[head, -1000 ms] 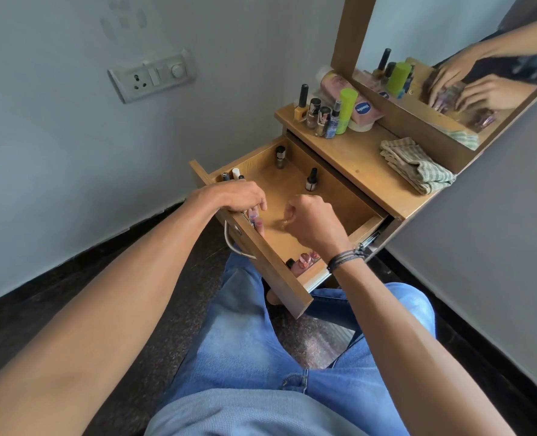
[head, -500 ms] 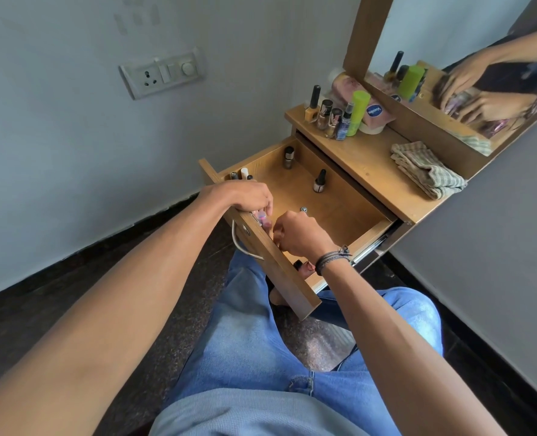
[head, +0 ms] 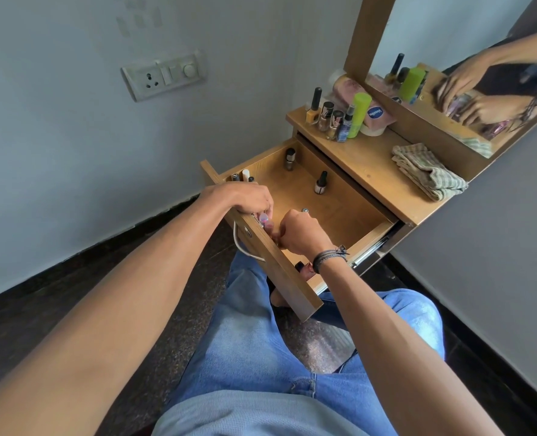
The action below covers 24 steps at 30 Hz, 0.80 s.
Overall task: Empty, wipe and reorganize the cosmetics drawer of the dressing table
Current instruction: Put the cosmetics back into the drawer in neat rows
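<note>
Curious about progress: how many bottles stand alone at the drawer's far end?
2: a grey bottle in the far corner, a black-capped bottle right of it. More may hide nearer the front.

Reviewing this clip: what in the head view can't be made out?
- What the right hand holds: its back faces the head camera.
- Items under the left hand: it and the drawer front cover them.
- Labels on the bottles on the tabletop: too small.
- Hands' reflection in the mirror: blurred, cut by the right edge.
</note>
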Each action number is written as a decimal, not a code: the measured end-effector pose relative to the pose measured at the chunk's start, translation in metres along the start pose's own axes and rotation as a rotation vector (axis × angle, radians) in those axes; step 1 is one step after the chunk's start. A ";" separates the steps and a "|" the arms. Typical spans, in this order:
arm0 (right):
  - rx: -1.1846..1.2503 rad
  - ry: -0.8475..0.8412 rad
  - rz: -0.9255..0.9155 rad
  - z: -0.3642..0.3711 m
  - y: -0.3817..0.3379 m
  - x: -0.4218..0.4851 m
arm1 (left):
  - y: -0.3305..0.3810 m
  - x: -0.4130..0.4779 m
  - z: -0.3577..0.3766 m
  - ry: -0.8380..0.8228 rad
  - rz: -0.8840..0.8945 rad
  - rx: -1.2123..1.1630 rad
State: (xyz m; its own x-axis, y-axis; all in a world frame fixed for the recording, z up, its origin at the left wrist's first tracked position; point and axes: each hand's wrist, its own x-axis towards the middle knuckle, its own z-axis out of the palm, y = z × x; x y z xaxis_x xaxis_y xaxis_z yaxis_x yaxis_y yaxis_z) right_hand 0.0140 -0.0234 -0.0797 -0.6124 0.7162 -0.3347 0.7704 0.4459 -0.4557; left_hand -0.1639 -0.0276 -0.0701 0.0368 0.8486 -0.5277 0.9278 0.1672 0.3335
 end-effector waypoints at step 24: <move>0.026 0.075 0.020 -0.046 0.016 -0.007 | -0.005 0.007 0.008 0.127 -0.041 -0.035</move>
State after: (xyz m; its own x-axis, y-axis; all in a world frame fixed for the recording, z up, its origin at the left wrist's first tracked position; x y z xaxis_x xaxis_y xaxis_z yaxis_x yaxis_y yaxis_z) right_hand 0.0389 0.0039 -0.0466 -0.5814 0.7633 -0.2818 0.7768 0.4177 -0.4713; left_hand -0.1656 -0.0264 -0.0814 -0.0500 0.8971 -0.4390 0.9139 0.2184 0.3421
